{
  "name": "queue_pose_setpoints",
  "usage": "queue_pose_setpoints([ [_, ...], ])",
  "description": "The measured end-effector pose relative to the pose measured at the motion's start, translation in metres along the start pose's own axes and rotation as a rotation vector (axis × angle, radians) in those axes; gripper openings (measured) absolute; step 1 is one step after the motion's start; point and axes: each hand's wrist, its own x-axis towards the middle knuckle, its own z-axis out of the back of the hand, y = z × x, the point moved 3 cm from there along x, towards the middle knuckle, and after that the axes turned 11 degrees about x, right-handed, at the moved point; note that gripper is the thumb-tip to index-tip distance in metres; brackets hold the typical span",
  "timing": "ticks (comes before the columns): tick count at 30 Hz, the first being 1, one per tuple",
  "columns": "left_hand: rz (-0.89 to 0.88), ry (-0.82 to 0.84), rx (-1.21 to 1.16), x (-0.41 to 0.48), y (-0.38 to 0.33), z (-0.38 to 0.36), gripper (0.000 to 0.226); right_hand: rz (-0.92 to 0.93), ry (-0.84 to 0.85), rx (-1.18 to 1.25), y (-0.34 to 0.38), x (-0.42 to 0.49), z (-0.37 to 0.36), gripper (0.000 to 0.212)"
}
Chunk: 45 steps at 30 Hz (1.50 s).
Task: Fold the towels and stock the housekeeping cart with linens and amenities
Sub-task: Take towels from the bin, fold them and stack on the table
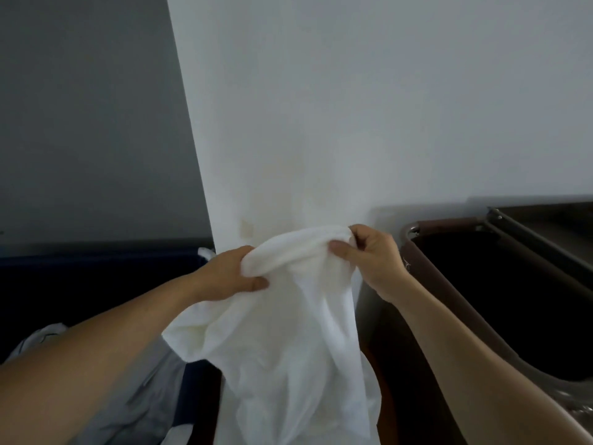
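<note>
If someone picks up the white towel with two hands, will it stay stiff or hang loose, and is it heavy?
Probably floppy: the white towel sags between the left hand and the right hand and hangs in loose folds. It seems light, since finger pinches alone carry it. Slipping looks unlikely, as cloth bunches in each grip.

There is only one view, from a camera on the person's head. It faces forward and a little downward, toward the white wall (pixel 321 107), which stands close and fills the upper part. Just below the wall, near the lens, are the left hand (pixel 224 277), the right hand (pixel 369 255) and the white towel (pixel 288 332). Left of the wall the view reaches a dark blue bin (pixel 96 284), and right of it a brown rim (pixel 449 222).
</note>
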Motion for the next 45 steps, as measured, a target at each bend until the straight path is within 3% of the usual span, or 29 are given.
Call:
queue_pose_setpoints([
  [2,-0.006,0.004,0.038,0.002,-0.003,0.003,0.047,-0.057,0.013,0.071,0.000,0.002,-0.005,0.008],
  [4,-0.017,0.000,0.033,0.003,-0.014,0.000,0.050,-0.131,0.012,-0.046,-0.012,0.000,-0.011,0.012],
  [9,-0.146,0.140,0.127,-0.004,-0.049,-0.038,0.097,-0.168,0.050,-0.025,-0.031,-0.016,-0.026,0.012],
  [12,-0.143,0.110,0.151,-0.004,-0.059,-0.059,0.073,-0.160,0.067,0.027,-0.032,-0.019,-0.022,0.020],
  [15,-0.140,0.039,-0.043,-0.002,-0.068,-0.055,0.037,-0.230,0.120,0.129,-0.039,-0.027,-0.013,0.048],
  [18,-0.111,-0.115,-0.202,0.000,-0.078,-0.036,0.032,-0.269,0.172,0.093,-0.048,-0.037,-0.008,0.073],
  [21,-0.116,-0.252,-0.469,0.004,-0.095,-0.010,0.023,-0.273,0.140,-0.109,-0.058,-0.042,-0.010,0.072],
  [24,-0.120,-0.290,-0.767,0.009,-0.105,0.019,0.017,-0.220,0.066,-0.211,-0.064,-0.043,-0.013,0.076],
  [27,-0.128,-0.261,-0.810,0.009,-0.106,0.034,0.019,-0.049,-0.053,-0.208,-0.058,-0.045,-0.013,0.101],
  [31,-0.124,-0.170,-0.589,0.005,-0.099,0.012,0.031,0.204,-0.028,-0.189,-0.042,-0.043,-0.023,0.083],
  [34,-0.112,-0.079,-0.552,-0.001,-0.087,-0.008,0.031,0.155,-0.057,-0.088,-0.037,-0.040,-0.028,0.076],
  [39,-0.051,-0.034,-0.432,-0.002,-0.066,-0.023,0.034,0.230,-0.128,-0.245,-0.047,-0.041,-0.034,0.031],
  [42,-0.023,0.030,-0.206,0.000,-0.055,-0.036,0.039,0.252,-0.198,-0.259,-0.054,-0.044,-0.034,0.021],
  [45,-0.146,-0.033,0.099,0.000,-0.056,-0.041,0.067,0.215,-0.139,-0.258,-0.057,-0.045,-0.035,0.027],
])
